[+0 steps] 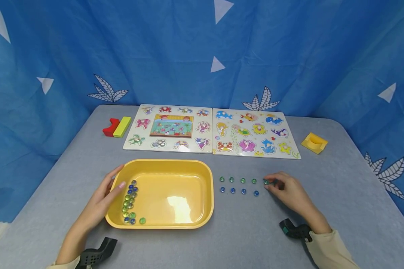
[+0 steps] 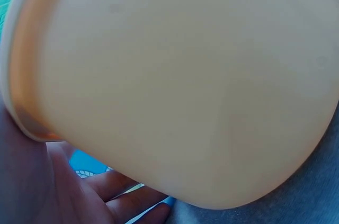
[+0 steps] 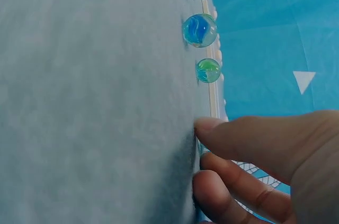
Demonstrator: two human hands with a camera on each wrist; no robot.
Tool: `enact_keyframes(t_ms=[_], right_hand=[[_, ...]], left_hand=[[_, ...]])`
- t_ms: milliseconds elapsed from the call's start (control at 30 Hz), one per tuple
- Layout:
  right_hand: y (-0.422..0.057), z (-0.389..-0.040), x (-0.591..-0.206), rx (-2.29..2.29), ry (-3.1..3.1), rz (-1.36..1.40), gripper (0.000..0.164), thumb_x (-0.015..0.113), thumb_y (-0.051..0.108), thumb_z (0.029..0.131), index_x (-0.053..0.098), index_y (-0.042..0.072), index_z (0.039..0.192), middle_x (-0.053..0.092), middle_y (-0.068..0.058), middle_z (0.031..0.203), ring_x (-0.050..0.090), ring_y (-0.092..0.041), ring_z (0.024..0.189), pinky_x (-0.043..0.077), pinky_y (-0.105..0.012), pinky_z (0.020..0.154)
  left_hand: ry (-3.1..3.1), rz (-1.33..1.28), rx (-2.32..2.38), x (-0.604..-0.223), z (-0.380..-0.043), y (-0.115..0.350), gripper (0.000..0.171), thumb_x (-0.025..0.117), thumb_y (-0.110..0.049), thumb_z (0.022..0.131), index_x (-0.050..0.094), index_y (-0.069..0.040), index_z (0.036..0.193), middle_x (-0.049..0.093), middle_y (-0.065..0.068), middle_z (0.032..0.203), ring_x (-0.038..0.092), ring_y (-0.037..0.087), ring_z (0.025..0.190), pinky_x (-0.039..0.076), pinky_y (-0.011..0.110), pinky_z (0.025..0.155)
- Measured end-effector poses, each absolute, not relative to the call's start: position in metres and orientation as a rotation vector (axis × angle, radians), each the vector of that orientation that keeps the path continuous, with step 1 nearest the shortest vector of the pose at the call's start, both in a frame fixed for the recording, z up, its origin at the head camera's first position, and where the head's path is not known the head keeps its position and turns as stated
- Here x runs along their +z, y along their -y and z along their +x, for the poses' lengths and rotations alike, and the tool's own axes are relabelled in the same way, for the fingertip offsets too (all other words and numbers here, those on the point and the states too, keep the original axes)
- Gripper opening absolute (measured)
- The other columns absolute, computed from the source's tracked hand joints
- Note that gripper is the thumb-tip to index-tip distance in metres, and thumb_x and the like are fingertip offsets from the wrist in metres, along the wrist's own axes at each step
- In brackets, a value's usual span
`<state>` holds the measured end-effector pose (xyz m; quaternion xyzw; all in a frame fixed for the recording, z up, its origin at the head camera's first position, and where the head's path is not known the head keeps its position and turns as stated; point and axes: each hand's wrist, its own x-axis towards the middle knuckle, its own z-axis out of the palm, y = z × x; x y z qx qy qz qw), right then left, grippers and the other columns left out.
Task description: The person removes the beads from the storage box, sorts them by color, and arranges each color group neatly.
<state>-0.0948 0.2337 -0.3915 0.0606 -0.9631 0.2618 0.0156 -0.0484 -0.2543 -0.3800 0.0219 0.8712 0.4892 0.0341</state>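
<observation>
My left hand (image 1: 95, 207) grips the left side of a yellow tray (image 1: 168, 161), thumb over the rim and fingers outside. Its plain outer surface fills most of the left wrist view. Several green and blue glass marbles (image 1: 130, 205) lie gathered along the tray's left side. On the table to the right, my right hand (image 1: 293, 190) pinches a green marble (image 1: 266, 182) at the end of a row of green marbles (image 1: 243, 181). Nearer me runs a row of blue marbles (image 1: 244, 191). In the right wrist view the fingers hide the pinched marble.
Two wooden puzzle boards (image 1: 202, 147) with sea animals lie side by side at the back. A red block (image 1: 111, 127) and a yellow-green block (image 1: 122, 127) lie left of them, and a yellow block (image 1: 314, 142) to the right. Blue cloth (image 1: 175, 56) hangs behind the table.
</observation>
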Motion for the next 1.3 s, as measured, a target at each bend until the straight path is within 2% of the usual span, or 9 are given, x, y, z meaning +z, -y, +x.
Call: enact_keyframes(t_ms=[433,600,733,900,1000,1100,1300], right_hand=[[-0.233,-0.095,-0.394,0.788,2.960,0.204,0.019,0.069,0.007,0.077,0.069,0.009,0.095,0.062,-0.004,0.084,0.048,-0.012,0.066,0.039,-0.020,0.054],[-0.239,-0.094,-0.389,0.821,2.989,0.226,0.022,0.067,0.011,0.079,0.067,0.009,0.101,0.062,-0.006,0.090,0.050,-0.014,0.071,0.041,-0.021,0.057],[-0.244,-0.093,-0.381,0.867,2.948,0.256,0.023,0.065,0.016,0.082,0.065,0.008,0.104,0.064,-0.007,0.095,0.056,-0.016,0.077,0.046,-0.026,0.062],[-0.238,-0.094,-0.368,0.952,2.902,0.330,0.027,0.061,0.030,0.085,0.065,0.013,0.106,0.066,0.000,0.095,0.057,-0.007,0.078,0.047,-0.026,0.065],[-0.222,-0.099,-0.354,1.092,2.929,0.427,0.029,0.059,0.033,0.087,0.064,0.014,0.109,0.066,0.002,0.098,0.056,-0.005,0.082,0.046,-0.024,0.071],[-0.195,-0.109,-0.337,1.287,2.937,0.568,0.028,0.059,0.031,0.087,0.063,0.016,0.110,0.065,0.002,0.103,0.056,-0.008,0.086,0.047,-0.026,0.077],[-0.116,-0.139,-0.306,1.687,2.903,1.054,0.029,0.061,0.023,0.086,0.061,0.014,0.113,0.064,-0.002,0.103,0.060,-0.015,0.088,0.050,-0.030,0.080]], left_hand=[[-2.681,0.078,1.510,-0.381,-0.049,0.255,0.053,0.040,-0.028,0.097,0.016,-0.026,0.144,0.044,0.017,0.127,0.055,0.002,0.091,0.048,0.018,0.071],[-2.682,0.069,1.502,-0.381,-0.048,0.255,0.053,0.040,-0.028,0.097,0.016,-0.028,0.144,0.045,0.017,0.126,0.055,0.003,0.090,0.048,0.019,0.071],[-2.687,0.064,1.493,-0.380,-0.048,0.254,0.053,0.040,-0.029,0.096,0.017,-0.028,0.144,0.045,0.016,0.126,0.055,0.004,0.090,0.048,0.019,0.071],[-2.679,0.055,1.485,-0.381,-0.049,0.254,0.054,0.040,-0.030,0.096,0.016,-0.027,0.144,0.045,0.015,0.124,0.055,0.005,0.090,0.048,0.019,0.071],[-2.669,0.046,1.491,-0.382,-0.049,0.254,0.054,0.040,-0.030,0.096,0.016,-0.029,0.144,0.046,0.015,0.123,0.056,0.006,0.088,0.048,0.021,0.070],[-2.668,0.043,1.496,-0.382,-0.049,0.254,0.054,0.040,-0.030,0.096,0.016,-0.030,0.144,0.046,0.015,0.123,0.056,0.006,0.088,0.049,0.021,0.070],[-2.678,0.062,1.491,-0.381,-0.049,0.254,0.054,0.040,-0.029,0.096,0.016,-0.028,0.144,0.045,0.016,0.125,0.055,0.003,0.090,0.047,0.018,0.071]])
